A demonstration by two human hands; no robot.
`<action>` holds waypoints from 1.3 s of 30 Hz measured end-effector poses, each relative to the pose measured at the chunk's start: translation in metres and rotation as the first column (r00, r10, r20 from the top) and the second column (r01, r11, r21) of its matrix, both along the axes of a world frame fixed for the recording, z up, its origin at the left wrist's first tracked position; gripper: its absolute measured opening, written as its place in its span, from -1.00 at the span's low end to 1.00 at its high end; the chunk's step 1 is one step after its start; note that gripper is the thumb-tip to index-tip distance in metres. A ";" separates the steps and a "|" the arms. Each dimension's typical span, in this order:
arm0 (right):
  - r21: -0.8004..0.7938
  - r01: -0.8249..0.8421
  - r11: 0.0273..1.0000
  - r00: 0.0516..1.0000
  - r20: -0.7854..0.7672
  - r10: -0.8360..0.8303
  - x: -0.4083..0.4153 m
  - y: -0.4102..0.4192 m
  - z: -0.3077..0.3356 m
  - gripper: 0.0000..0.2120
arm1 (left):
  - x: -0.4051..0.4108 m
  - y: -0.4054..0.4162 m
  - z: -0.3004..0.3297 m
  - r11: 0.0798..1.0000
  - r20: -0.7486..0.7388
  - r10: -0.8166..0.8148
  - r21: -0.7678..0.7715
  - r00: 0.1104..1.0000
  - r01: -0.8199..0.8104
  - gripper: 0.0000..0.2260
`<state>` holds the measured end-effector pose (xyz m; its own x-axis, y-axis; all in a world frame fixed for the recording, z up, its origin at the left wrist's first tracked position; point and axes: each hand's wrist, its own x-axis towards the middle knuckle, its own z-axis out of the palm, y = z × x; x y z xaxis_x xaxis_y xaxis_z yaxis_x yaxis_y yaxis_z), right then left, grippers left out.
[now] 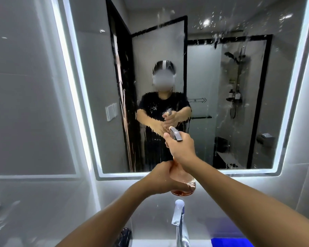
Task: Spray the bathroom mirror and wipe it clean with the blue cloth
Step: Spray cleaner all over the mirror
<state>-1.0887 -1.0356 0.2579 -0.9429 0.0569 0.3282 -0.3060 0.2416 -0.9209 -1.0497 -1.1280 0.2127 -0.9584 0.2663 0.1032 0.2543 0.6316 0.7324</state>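
Right hand [181,148] on spray bottle [183,182] trigger, left hand [161,177] cupping base, before mirror [203,86]

Below you at six o'clock stands a chrome faucet [179,221], its spout rising over the white basin [150,243]. At nine o'clock you have glossy grey wall tiles [25,104]. A small dark object [125,235], too blurred to identify, sits at seven o'clock.

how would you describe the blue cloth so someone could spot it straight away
Start at the big lit mirror and drop to the chrome faucet below it. The blue cloth lies just right of the faucet at the picture's bottom edge, the only vivid blue patch among white and grey surfaces.
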 end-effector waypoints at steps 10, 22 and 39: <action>-0.001 -0.026 1.000 1.000 0.015 0.026 0.001 -0.015 0.000 -0.74 | 0.001 -0.011 -0.004 1.000 -0.019 0.018 0.021 1.000 -0.018 -0.41; -0.016 -0.055 0.998 0.998 0.003 0.055 0.002 -0.035 -0.005 -0.71 | 0.007 -0.034 -0.008 0.997 -0.005 0.075 0.032 0.997 -0.075 -0.39; -0.042 -0.082 0.996 0.997 -0.002 0.082 0.005 -0.063 -0.009 -0.76 | 0.016 -0.059 -0.015 0.991 -0.006 0.125 0.054 0.992 -0.125 -0.37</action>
<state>-1.0839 -1.0987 0.2486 -0.9450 -0.0064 0.3271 -0.3230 0.1767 -0.9297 -1.0334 -1.1867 0.1979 -0.9827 0.1382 0.1236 0.1831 0.6190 0.7637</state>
